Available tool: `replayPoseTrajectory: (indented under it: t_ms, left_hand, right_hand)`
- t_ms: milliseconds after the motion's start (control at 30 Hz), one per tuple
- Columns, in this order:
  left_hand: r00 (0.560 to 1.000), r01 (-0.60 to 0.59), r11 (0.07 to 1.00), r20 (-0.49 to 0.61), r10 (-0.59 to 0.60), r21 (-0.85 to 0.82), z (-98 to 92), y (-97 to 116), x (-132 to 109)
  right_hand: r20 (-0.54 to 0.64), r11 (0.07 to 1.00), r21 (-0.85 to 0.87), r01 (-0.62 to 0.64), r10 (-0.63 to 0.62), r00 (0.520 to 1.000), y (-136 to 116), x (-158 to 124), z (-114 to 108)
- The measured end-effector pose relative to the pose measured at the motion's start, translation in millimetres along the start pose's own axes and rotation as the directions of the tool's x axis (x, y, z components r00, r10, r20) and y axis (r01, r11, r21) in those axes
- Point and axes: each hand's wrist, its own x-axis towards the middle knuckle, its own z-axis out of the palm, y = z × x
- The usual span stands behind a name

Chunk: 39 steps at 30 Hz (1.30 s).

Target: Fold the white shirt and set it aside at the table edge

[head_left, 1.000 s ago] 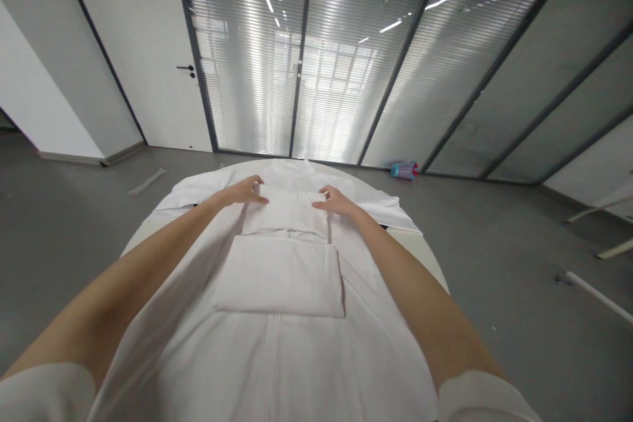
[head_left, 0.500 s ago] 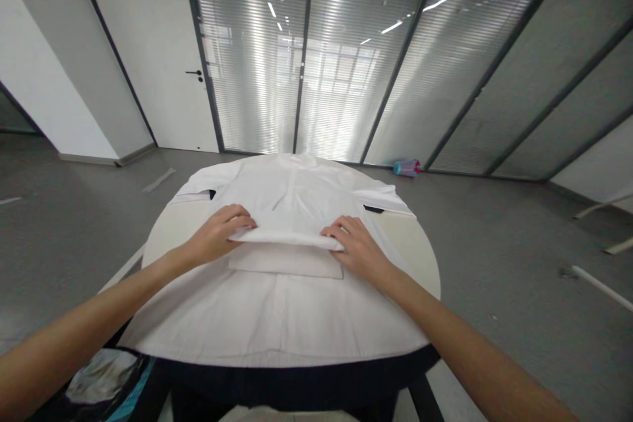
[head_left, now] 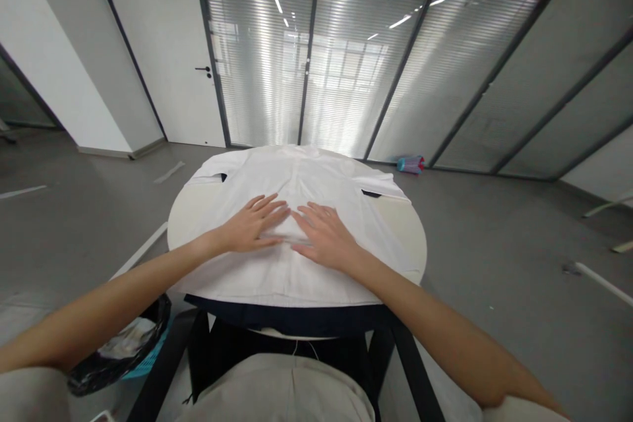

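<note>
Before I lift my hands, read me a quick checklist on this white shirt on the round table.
Left hand flat on the white shirt: ok.
Right hand flat on the shirt: ok.
Shirt smooth around the hands: not ok, creases run up its middle.
Near hem resting on the round table: cannot tell, a dark band shows beneath it.
Fabric under the palms: cannot tell, hidden.

Left hand (head_left: 250, 227) and right hand (head_left: 324, 237) let go — now flat; fingers (head_left: 270, 206) spread on shirt (head_left: 297, 178)
</note>
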Motion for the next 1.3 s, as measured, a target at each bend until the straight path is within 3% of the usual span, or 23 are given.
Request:
replayPoseTrajectory:
  t_ms: [167,300,433,567,667,800,900,967,1100,1300]
  left_hand:
    - [0.998,0.051,0.995,0.028,-0.054,0.088,23.6,6.0,2.7]
    - [1.0,0.017,0.991,0.011,-0.019,0.132,19.2,4.8,-0.7]
    - [0.999,0.034,0.981,-0.014,-0.032,0.193,19.2,6.7,4.3]
    - [0.998,0.014,0.991,0.066,-0.023,0.135,29.9,11.7,2.8]
    - [0.991,0.032,0.998,0.13,-0.038,0.048,27.2,13.6,6.1]
    - [0.977,0.188,0.982,0.1,-0.186,-0.009,18.8,8.6,29.1]
    - [0.963,0.264,0.964,0.051,-0.265,0.034,28.9,-3.8,44.2]
    - [0.95,0.294,0.955,0.097,-0.298,0.049,41.9,-15.5,46.5]
    - [0.948,0.281,0.96,0.158,-0.278,0.004,60.3,-35.2,39.8]
    - [0.96,0.254,0.965,0.137,-0.244,-0.064,53.6,-36.6,33.7]
  right_hand:
    - [0.165,0.997,-0.072,0.001,0.01,0.986,11.3,1.9,19.4]
    - [0.153,0.997,-0.052,0.051,-0.043,0.987,30.3,-4.7,17.5]
    - [0.054,0.993,-0.026,0.117,-0.116,0.992,40.0,-6.3,16.6]
    - [0.113,0.986,0.078,0.149,-0.158,0.981,40.1,-22.8,27.5]
    - [0.152,0.988,0.14,0.069,-0.09,0.984,33.1,-27.5,27.2]
    - [0.09,0.966,0.193,-0.173,0.158,0.983,22.6,7.0,19.8]
    - [0.095,0.943,0.168,-0.287,0.274,0.957,19.3,41.1,28.5]
    - [0.143,0.941,0.118,-0.318,0.301,0.943,19.9,51.6,41.6]
    - [0.213,0.951,0.085,-0.298,0.275,0.938,25.1,37.9,64.0]
    - [0.209,0.944,0.142,-0.297,0.265,0.941,34.3,5.9,64.0]
